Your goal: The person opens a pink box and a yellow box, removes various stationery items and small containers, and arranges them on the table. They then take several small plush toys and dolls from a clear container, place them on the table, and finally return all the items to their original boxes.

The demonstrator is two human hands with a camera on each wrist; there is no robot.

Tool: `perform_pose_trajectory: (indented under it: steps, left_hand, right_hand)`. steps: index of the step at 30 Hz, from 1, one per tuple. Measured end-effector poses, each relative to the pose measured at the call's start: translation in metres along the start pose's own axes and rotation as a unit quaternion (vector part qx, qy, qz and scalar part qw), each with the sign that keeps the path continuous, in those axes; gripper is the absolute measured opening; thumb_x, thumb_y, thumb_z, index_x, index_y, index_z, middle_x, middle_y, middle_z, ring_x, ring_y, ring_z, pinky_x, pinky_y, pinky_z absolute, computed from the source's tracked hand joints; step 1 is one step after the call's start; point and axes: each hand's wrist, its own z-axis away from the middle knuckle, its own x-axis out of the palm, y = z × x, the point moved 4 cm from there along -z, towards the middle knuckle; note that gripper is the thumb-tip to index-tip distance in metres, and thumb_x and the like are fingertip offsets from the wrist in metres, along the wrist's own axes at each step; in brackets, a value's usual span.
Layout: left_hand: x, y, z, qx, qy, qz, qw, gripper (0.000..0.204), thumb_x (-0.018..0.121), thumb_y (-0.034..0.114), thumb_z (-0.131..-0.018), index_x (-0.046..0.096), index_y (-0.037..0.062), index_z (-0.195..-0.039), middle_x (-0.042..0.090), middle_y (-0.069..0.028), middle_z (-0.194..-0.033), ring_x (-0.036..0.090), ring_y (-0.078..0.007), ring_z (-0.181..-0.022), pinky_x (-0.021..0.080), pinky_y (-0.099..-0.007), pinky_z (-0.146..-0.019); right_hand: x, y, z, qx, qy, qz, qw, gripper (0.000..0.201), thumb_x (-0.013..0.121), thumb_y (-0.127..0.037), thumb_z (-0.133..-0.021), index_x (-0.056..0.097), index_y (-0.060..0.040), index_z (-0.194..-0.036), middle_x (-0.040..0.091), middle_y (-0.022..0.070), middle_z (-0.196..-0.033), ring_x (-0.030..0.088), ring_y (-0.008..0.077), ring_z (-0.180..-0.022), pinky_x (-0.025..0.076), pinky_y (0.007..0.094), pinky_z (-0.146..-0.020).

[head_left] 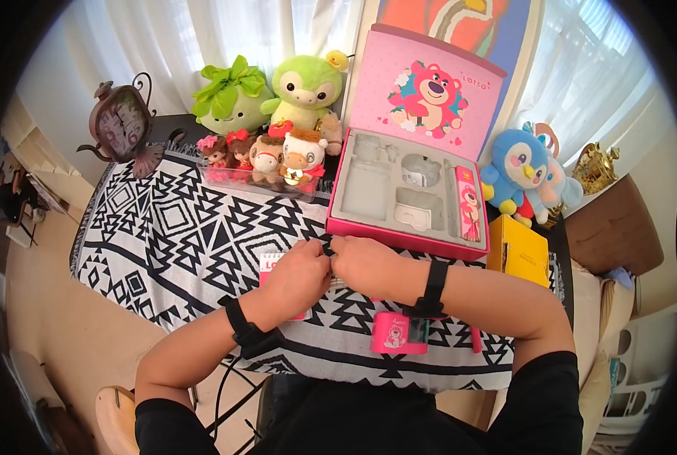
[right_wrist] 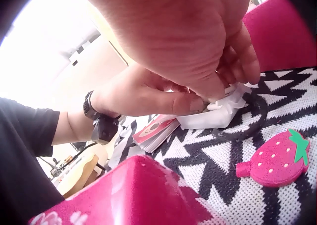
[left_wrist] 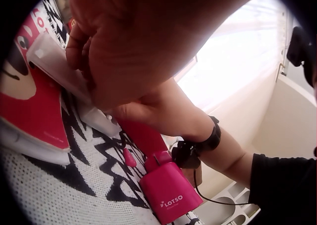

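Note:
My left hand (head_left: 297, 282) and right hand (head_left: 367, 267) meet in front of the pink box. In the right wrist view the left hand (right_wrist: 143, 97) grips a small white plastic tray (right_wrist: 210, 120) by its edge. Fingers of the right hand (right_wrist: 183, 34) curl down and pinch a white piece (right_wrist: 229, 102) at the tray; its exact shape is partly hidden. The left wrist view shows translucent white plastic (left_wrist: 59, 66) under the left hand (left_wrist: 133, 49), with the right hand (left_wrist: 161, 111) beside it. A Lotso notepad (left_wrist: 42, 103) lies close by.
An open pink box (head_left: 410, 244) with a grey insert stands behind the hands. A pink holder (head_left: 395, 334) is nearer the body, and a strawberry-shaped piece (right_wrist: 275, 161) lies on the cloth. Plush toys (head_left: 304, 91) line the back; a yellow box (head_left: 522, 254) sits right.

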Motion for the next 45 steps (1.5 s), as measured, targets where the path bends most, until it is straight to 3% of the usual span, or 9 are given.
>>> perform_pose_trajectory:
  steps: [4, 7, 26, 28, 31, 42, 45]
  left_hand:
    - [0.001, 0.002, 0.001, 0.005, -0.002, -0.009, 1.0, 0.011, 0.073, 0.006, -0.073, 0.069, 0.0004, -0.081, 0.06, -0.0149, -0.088, 0.06, -0.0345, -0.086, 0.052, -0.0436, -0.078]
    - [0.001, 0.001, 0.0, 0.001, -0.009, -0.014, 1.0, 0.01, 0.072, 0.005, -0.074, 0.07, 0.0006, -0.082, 0.06, -0.0146, -0.088, 0.061, -0.0342, -0.086, 0.053, -0.0433, -0.078]
    - [0.003, -0.003, 0.001, 0.017, 0.023, -0.006, 1.0, 0.008, 0.07, 0.005, -0.074, 0.069, -0.0017, -0.076, 0.061, -0.0149, -0.083, 0.062, -0.034, -0.083, 0.053, -0.0432, -0.076]
    - [0.002, -0.003, 0.001, 0.017, 0.019, -0.008, 1.0, 0.008, 0.07, 0.005, -0.074, 0.069, -0.0016, -0.076, 0.061, -0.0148, -0.083, 0.062, -0.034, -0.083, 0.053, -0.0432, -0.076]
    - [0.001, -0.002, 0.001, 0.016, 0.017, -0.012, 1.0, 0.008, 0.071, 0.006, -0.074, 0.069, -0.0014, -0.077, 0.061, -0.0148, -0.083, 0.062, -0.034, -0.083, 0.053, -0.0431, -0.076]
    - [-0.003, -0.002, 0.001, 0.023, 0.023, 0.0, 0.999, 0.008, 0.071, 0.006, -0.073, 0.068, -0.0013, -0.075, 0.061, -0.015, -0.083, 0.062, -0.0343, -0.082, 0.053, -0.0439, -0.075]
    - [-0.003, -0.002, 0.001, 0.011, 0.01, 0.015, 1.0, 0.008, 0.067, 0.005, -0.076, 0.066, -0.0005, -0.071, 0.06, -0.016, -0.085, 0.062, -0.0345, -0.085, 0.053, -0.0441, -0.081]
  right_hand:
    - [0.0, 0.008, -0.002, 0.01, -0.043, -0.023, 0.999, 0.013, 0.066, -0.013, -0.08, 0.072, -0.0018, -0.082, 0.065, 0.0164, -0.091, 0.067, 0.0341, -0.088, 0.055, 0.0428, -0.079]
    - [-0.003, 0.005, -0.001, 0.007, -0.007, -0.013, 1.0, 0.01, 0.068, -0.008, -0.076, 0.073, -0.0003, -0.081, 0.066, 0.0199, -0.093, 0.07, 0.0353, -0.083, 0.058, 0.0436, -0.075]
    - [0.001, 0.01, -0.007, 0.027, -0.017, -0.064, 0.997, 0.012, 0.073, -0.013, -0.078, 0.074, -0.0015, -0.082, 0.065, 0.0186, -0.091, 0.069, 0.0361, -0.086, 0.057, 0.0447, -0.078]
    - [0.002, 0.01, -0.007, 0.036, -0.039, -0.058, 0.997, 0.026, 0.077, -0.023, -0.079, 0.071, 0.0008, -0.088, 0.064, 0.0178, -0.093, 0.066, 0.0364, -0.09, 0.054, 0.0457, -0.082]
    - [-0.002, 0.009, -0.006, 0.021, -0.011, -0.053, 0.998, 0.012, 0.071, -0.012, -0.078, 0.074, -0.0013, -0.082, 0.065, 0.0185, -0.091, 0.069, 0.0359, -0.086, 0.057, 0.0444, -0.077]
    - [-0.007, 0.0, -0.006, 0.006, -0.035, 0.028, 0.999, 0.011, 0.068, -0.009, -0.077, 0.074, -0.0017, -0.083, 0.067, 0.0177, -0.095, 0.071, 0.0329, -0.087, 0.058, 0.0429, -0.073]
    - [-0.006, 0.003, -0.005, -0.003, -0.022, 0.026, 0.999, 0.011, 0.067, -0.009, -0.077, 0.074, -0.0021, -0.083, 0.068, 0.0173, -0.095, 0.072, 0.0326, -0.086, 0.058, 0.0423, -0.072]
